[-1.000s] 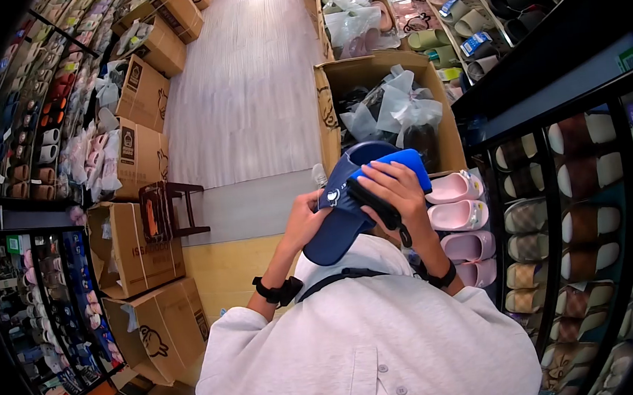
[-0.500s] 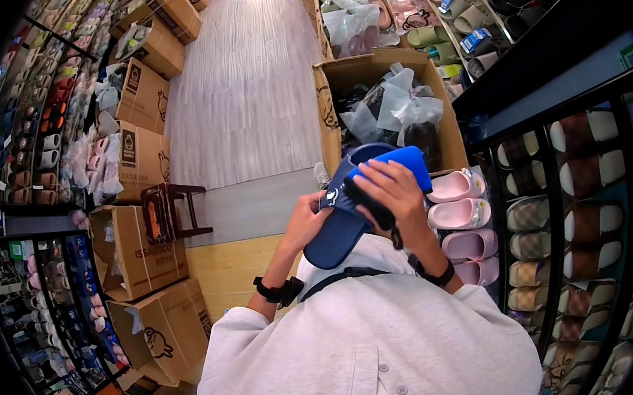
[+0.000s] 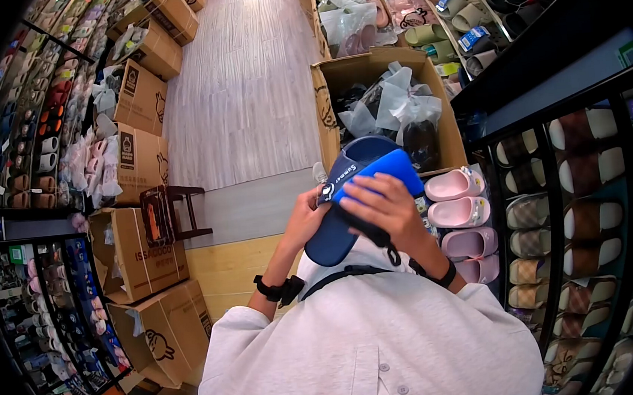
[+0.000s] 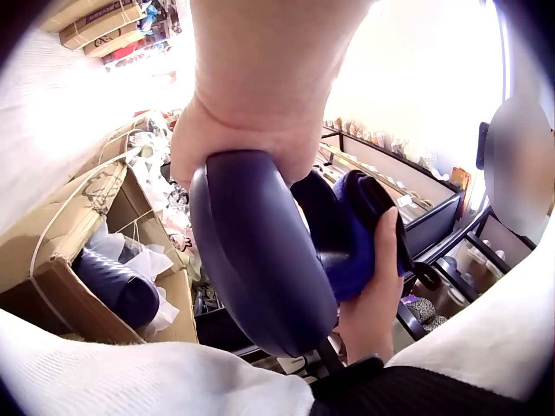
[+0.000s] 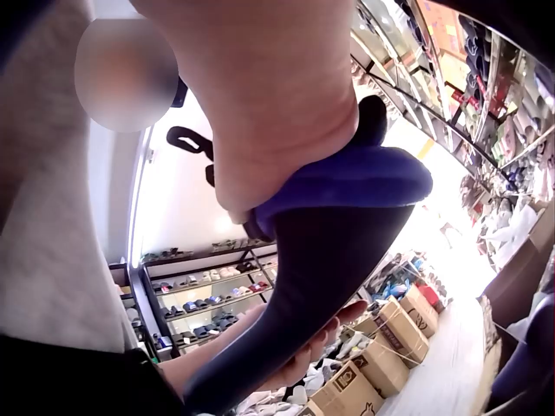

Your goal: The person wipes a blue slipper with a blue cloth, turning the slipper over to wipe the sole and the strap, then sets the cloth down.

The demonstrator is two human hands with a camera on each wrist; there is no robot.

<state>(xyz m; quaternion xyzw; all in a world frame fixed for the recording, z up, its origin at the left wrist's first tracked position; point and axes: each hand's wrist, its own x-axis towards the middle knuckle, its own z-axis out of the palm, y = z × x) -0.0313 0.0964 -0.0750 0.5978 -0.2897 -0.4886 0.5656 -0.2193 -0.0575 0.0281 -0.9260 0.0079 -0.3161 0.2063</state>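
Observation:
A navy slipper (image 3: 330,235) with white lettering on its strap is held up before the body. The left hand (image 3: 305,219) grips it at the strap's side; in the right wrist view the left fingers (image 5: 305,360) lie along its underside. My right hand (image 3: 384,208) holds a bright blue padded brush or pad (image 3: 399,172) with a black strap, laid against the slipper's strap. In the left wrist view the slipper's sole (image 4: 260,251) hides most of the contact, and the right hand (image 4: 373,303) is beyond it around the blue pad (image 4: 354,276).
An open carton (image 3: 453,137) of bagged footwear stands ahead. Pink clogs (image 3: 456,214) sit at the right beside racks of slippers (image 3: 589,173). Cartons (image 3: 148,253) and a dark stool (image 3: 189,208) line the left; wooden floor (image 3: 239,84) runs between.
The right hand and blue pad have moved slightly left and down across the slipper, showing more of the strap's lettering. The left hand keeps its grip, with the slipper turned a little.

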